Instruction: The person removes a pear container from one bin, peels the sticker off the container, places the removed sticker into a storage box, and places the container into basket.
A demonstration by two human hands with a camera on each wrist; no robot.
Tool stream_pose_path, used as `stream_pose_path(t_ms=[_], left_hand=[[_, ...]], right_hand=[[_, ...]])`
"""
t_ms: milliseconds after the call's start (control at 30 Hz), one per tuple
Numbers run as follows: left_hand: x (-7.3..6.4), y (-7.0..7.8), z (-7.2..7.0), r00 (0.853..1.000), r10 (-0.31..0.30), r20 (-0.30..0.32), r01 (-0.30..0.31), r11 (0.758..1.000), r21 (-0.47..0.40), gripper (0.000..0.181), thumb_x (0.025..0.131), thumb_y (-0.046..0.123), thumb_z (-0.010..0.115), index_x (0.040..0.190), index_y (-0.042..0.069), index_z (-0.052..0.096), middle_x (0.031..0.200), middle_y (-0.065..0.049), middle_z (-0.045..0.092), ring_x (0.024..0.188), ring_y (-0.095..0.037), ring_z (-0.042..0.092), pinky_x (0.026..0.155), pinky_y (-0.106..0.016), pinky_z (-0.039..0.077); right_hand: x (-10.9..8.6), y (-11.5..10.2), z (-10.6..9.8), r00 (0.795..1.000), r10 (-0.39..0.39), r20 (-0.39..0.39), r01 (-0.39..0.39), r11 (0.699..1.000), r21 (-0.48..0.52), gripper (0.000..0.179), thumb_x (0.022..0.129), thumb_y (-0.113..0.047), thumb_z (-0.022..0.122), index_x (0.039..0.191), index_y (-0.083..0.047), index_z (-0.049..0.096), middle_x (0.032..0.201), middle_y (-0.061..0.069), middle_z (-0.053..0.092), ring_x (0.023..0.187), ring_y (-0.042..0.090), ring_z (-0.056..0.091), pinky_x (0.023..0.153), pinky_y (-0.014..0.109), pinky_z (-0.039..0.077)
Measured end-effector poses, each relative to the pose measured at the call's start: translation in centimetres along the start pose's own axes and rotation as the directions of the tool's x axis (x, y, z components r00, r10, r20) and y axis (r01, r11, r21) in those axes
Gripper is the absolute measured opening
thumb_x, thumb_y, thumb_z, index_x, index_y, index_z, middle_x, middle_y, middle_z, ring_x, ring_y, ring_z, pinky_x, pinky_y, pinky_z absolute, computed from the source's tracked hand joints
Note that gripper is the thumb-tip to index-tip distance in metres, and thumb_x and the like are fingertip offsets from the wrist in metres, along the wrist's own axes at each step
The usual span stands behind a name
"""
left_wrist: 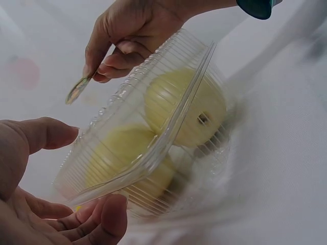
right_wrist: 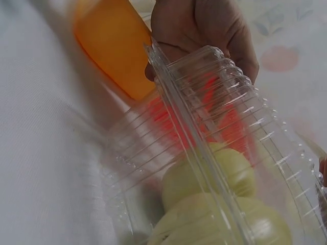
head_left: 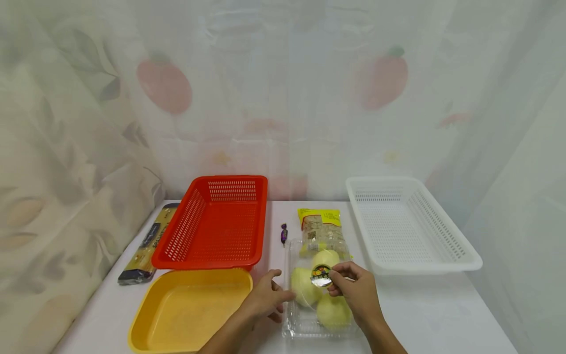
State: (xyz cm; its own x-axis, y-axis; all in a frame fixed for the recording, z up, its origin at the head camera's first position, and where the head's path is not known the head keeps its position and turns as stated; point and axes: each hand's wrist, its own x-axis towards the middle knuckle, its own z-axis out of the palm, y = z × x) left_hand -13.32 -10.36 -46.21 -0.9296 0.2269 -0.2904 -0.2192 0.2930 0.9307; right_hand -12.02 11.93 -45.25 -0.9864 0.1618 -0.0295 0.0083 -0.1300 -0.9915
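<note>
A clear plastic clamshell box (head_left: 305,330) lies closed on the table with three round, pale yellow-green fruits (head_left: 333,312) inside. My right hand (head_left: 357,290) pinches a round label (head_left: 321,275) printed with colourful fruit, holding it over the lid by its edge. The label appears nearly edge-on in the left wrist view, raised off the plastic. My left hand (head_left: 266,297) is at the box's left side, thumb and fingers spread apart. Its fingertips (left_wrist: 115,212) are right at the box's rim in the left wrist view.
A yellow-topped bag (head_left: 320,223) lies behind the box, beside a purple-wrapped candy (head_left: 284,234). On the left stand a red basket (head_left: 221,236) and a yellow tub (head_left: 190,309), with a long dark-and-gold packet (head_left: 148,246) beyond them. A white basket (head_left: 402,231) stands on the right.
</note>
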Motion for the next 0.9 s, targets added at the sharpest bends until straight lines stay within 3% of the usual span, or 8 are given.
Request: stream_pose_path(t_ms=[167,633,900], left_hand=[[-0.7,0.2,-0.6,1.000,-0.002,-0.003,0.002,1.000,0.026,0.086,0.079,0.021,0.079,0.145,-0.005,0.031,0.085,-0.013,0.053,0.058,-0.024,0.057,0.048,-0.039,0.055],[-2.6,1.3,-3.0,0.994,0.106,0.040,-0.103,0.992,-0.066,0.083,0.084,0.015,0.075,0.148,-0.003,0.025,0.093,-0.013,0.051,0.067,-0.025,0.058,0.055,-0.042,0.056],[-3.7,2.1,-4.1,0.988,0.151,0.039,-0.148,0.987,-0.065,0.084,0.083,0.019,0.077,0.147,-0.002,0.028,0.093,-0.014,0.053,0.066,-0.027,0.059,0.057,-0.040,0.056]], right_hand=[[0.0,0.1,0.1,1.000,0.001,-0.013,-0.001,1.000,0.009,0.008,0.083,0.008,0.067,0.090,0.009,0.063,0.080,0.022,0.061,0.058,0.026,0.063,0.055,0.036,0.057],[0.0,0.0,0.0,1.000,-0.001,-0.021,0.002,1.000,0.024,0.007,0.083,0.007,0.069,0.088,0.008,0.064,0.082,0.025,0.060,0.058,0.026,0.063,0.055,0.036,0.057],[0.0,0.2,-0.1,1.000,-0.004,-0.018,0.004,1.000,0.010,0.009,0.084,0.007,0.068,0.091,0.009,0.064,0.083,0.025,0.060,0.058,0.027,0.063,0.056,0.037,0.057]])
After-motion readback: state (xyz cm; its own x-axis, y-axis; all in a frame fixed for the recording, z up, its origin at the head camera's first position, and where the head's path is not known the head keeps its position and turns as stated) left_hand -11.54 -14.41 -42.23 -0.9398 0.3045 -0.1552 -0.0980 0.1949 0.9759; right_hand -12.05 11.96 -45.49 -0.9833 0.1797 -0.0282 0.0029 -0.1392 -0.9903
